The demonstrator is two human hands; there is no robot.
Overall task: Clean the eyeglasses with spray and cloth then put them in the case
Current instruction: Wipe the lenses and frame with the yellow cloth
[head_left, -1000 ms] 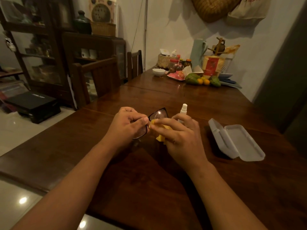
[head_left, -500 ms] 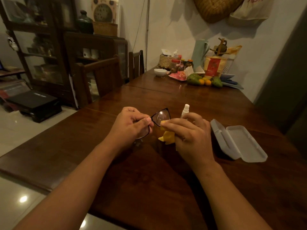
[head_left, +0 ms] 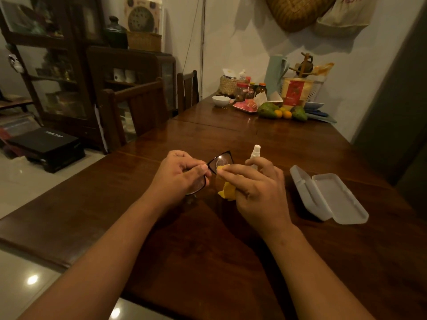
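Observation:
Black-framed eyeglasses (head_left: 222,160) are held above the wooden table (head_left: 208,239). My left hand (head_left: 179,175) grips the frame near its middle, covering one lens. My right hand (head_left: 256,185) pinches a yellow cloth (head_left: 227,191) against the far lens, and the cloth's loose end hangs below the fingers. A small white spray bottle (head_left: 255,154) stands just behind my right hand, its base hidden. The white glasses case (head_left: 330,197) lies open on the table to the right.
Jars, a wicker basket, a white bowl (head_left: 220,100) and fruit (head_left: 268,110) crowd the table's far end against the wall. Wooden chairs (head_left: 138,107) stand along the left edge. A dark cabinet and a black box (head_left: 46,146) sit on the floor at left.
My right hand slid the yellow cloth across the far lens, away a little and then back onto the glass. My left hand kept its grip on the frame.

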